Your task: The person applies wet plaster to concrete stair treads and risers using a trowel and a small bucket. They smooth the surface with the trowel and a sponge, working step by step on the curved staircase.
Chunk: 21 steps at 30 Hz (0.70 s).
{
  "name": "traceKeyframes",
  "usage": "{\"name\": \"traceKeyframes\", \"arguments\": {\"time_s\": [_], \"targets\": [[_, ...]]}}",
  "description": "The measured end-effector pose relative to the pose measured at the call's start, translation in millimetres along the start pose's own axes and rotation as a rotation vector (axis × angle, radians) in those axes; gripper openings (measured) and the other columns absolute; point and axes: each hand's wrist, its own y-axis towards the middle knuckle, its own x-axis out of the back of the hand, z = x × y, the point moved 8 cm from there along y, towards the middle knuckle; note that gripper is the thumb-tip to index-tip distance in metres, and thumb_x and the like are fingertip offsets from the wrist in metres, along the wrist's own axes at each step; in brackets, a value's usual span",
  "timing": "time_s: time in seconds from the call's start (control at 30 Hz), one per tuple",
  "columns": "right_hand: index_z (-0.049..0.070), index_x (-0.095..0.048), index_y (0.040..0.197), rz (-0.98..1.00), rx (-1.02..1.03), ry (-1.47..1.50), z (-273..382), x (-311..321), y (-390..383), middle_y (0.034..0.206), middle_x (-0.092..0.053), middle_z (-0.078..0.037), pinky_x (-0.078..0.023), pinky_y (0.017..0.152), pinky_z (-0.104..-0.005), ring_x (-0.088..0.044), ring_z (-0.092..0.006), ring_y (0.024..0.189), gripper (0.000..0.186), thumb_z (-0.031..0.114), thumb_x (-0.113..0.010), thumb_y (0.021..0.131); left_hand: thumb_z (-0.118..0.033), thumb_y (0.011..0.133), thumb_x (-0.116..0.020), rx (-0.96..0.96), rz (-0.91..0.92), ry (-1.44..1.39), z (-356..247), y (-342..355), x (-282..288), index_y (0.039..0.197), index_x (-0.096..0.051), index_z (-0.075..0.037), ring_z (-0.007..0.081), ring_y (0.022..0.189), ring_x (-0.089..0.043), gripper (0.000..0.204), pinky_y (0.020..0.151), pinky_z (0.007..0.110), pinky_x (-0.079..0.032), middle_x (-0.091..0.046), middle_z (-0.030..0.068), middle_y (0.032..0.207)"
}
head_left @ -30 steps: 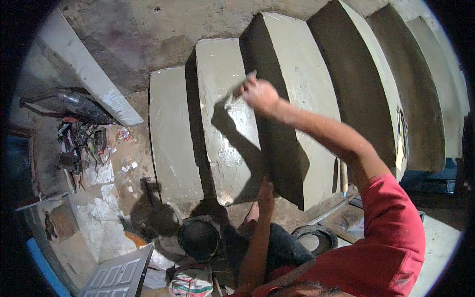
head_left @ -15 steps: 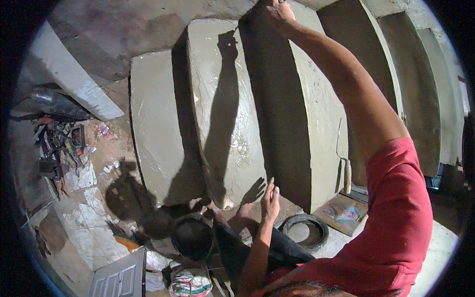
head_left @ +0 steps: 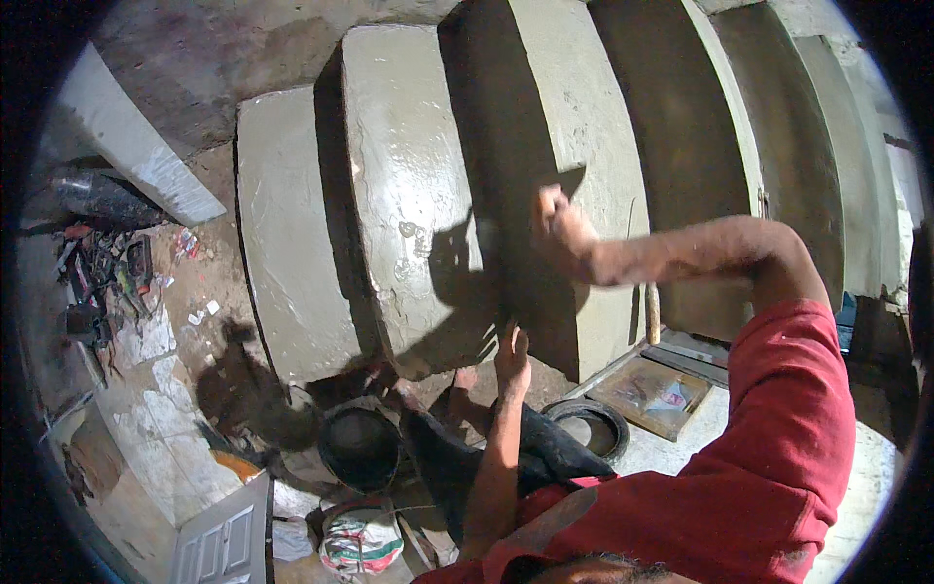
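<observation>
My right hand [head_left: 565, 232] is closed in a fist above the third step, somewhat blurred. A dark pointed shape [head_left: 569, 182] shows beside its knuckles, possibly a tool's blade; I cannot make out what is held. My left hand [head_left: 513, 362] is open and seems empty, fingers stretched toward the near end of the second step. The second step [head_left: 404, 146] has a wet, shiny grey cement surface with ripples and small marks. On the third step [head_left: 589, 117] lies a thin metal tool with a wooden handle [head_left: 652, 313], partly hidden behind my right forearm.
A smooth grey lowest step [head_left: 287, 224] lies at left. By my feet are a black bucket [head_left: 360, 450], a tyre-like black ring [head_left: 615, 428], a wooden frame [head_left: 650, 394] and a striped sack [head_left: 360, 540]. Scattered tools [head_left: 107, 277] lie at far left.
My right hand has come back from the far end of the third step toward me, its elbow now bent. My left hand has shifted slightly left and nearer the steps.
</observation>
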Motion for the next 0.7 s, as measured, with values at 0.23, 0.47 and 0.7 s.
{"name": "traceKeyframes", "arguments": {"time_s": [0.23,0.47,0.7], "targets": [[-0.005,-0.078,0.1,0.015,0.301,0.11,140.2,41.1,-144.6,0.098,-0.069,-0.024,-0.042,0.052,-0.04,-0.056,-0.0334,0.089,0.033,0.018,-0.068,0.078,-0.012,0.108,-0.055,-0.577,-0.264,0.478,39.9,-20.3,24.5,0.136,-0.061,0.004,0.0295,0.134,-0.057,0.033,0.114,0.04,-0.042,-0.059,0.0211,0.148],[-0.001,-0.075,0.105,-0.568,0.08,0.812,77.9,129.0,-228.9,0.106,-0.068,-0.015,-0.061,0.063,-0.037,-0.06,-0.0343,0.109,0.028,0.019,-0.067,0.087,-0.029,0.107,-0.058,-0.125,-0.332,0.068,70.1,-85.0,84.3,0.153,-0.052,-0.004,0.0227,0.13,-0.058,0.054,0.107,0.036,-0.044,-0.058,0.0121,0.148],[0.001,-0.059,0.132,-1.021,-0.667,1.318,46.0,104.6,-110.2,0.112,-0.065,-0.018,-0.06,0.078,-0.0429,-0.064,-0.0346,0.104,0.051,0.011,-0.071,0.084,-0.039,0.11,-0.051,0.036,-0.459,-0.268,25.4,-161.2,130.0,0.161,-0.039,-0.003,0.034,0.149,-0.043,0.064,0.122,0.047,-0.032,-0.043,0.0133,0.164]]}}
